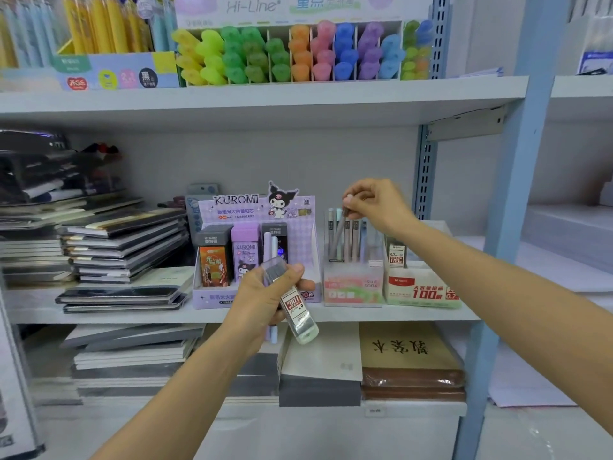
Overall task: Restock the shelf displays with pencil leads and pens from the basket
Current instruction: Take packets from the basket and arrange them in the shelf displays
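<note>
Your left hand [265, 293] carries the biggest risk. Its fingers are curled round a clear pencil lead case [297, 310], and two pastel pens [272, 334] seem to run through the same grip. The case hangs tilted, its lower end out past the shelf [232, 315] edge, so if you loosen your hold it could slide out and drop. You are holding it in front of the Kuromi display [258, 207], which you could nudge.

Further right, your right hand [374, 207] pinches the top of a grey pen [339, 234] between thumb and fingertips, the other fingers tucked. The pen leans among upright ones in the clear pen holder [353, 283]. Push it down at that slant and it may jam or tip its neighbours. The red-and-white lead box [421, 290], just beside the holder, looks like the case's place. The basket is out of view.
</note>
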### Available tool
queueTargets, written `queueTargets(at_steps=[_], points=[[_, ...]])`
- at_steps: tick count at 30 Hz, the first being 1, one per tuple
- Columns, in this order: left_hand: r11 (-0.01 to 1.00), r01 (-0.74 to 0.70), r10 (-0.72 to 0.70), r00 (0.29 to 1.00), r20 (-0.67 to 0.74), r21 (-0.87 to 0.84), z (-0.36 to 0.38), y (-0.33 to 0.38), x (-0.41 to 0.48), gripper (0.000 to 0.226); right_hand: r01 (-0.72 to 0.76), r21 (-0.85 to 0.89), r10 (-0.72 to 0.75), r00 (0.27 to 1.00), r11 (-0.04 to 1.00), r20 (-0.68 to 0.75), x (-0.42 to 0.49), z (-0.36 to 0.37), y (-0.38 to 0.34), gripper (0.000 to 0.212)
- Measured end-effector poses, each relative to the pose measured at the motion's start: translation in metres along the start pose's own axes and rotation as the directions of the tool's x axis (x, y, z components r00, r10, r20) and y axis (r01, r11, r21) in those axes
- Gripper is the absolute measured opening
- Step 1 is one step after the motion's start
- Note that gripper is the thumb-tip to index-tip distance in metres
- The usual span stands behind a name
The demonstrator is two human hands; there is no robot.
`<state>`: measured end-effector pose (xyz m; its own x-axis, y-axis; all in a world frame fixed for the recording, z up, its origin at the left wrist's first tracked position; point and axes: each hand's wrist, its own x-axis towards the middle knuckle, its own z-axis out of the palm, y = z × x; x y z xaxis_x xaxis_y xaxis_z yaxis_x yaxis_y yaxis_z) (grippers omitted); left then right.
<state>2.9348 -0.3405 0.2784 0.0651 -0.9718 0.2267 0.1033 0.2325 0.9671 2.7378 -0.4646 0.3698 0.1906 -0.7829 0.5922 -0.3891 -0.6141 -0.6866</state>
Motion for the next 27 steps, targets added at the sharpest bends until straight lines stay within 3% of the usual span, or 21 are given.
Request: queueTargets(at_steps=[7, 12, 18, 21, 27], points=[[1.000, 0.009, -0.009, 1.000, 0.029, 0.001, -0.003, -0.006, 0.009, 0.014, 0.041, -0.110, -0.037, 0.999, 0.993, 0.035, 0.014, 0.005, 0.008, 0.004], [1.000, 0.014, -0.014, 1.000, 0.028, 0.010, -0.005, -0.007, 0.011, 0.013, 0.026, -0.122, -0.024, 1.000, 0.992, 0.019, 0.019, 0.006, 0.008, 0.011], [1.000, 0.021, -0.021, 0.999, 0.036, 0.000, -0.006, -0.007, 0.008, 0.012, 0.055, -0.170, -0.039, 0.995, 0.984, 0.096, 0.022, 0.017, 0.007, 0.019], [1.000, 0.028, -0.027, 0.999, 0.038, -0.006, -0.007, -0.008, 0.007, 0.010, 0.069, -0.168, -0.061, 0.997, 0.983, 0.054, 0.023, 0.019, 0.010, 0.010], [0.999, 0.040, -0.041, 0.998, 0.038, 0.026, -0.006, -0.007, 0.004, 0.012, 0.100, -0.334, -0.081, 0.994, 0.937, 0.071, 0.020, 0.028, 0.013, 0.010]])
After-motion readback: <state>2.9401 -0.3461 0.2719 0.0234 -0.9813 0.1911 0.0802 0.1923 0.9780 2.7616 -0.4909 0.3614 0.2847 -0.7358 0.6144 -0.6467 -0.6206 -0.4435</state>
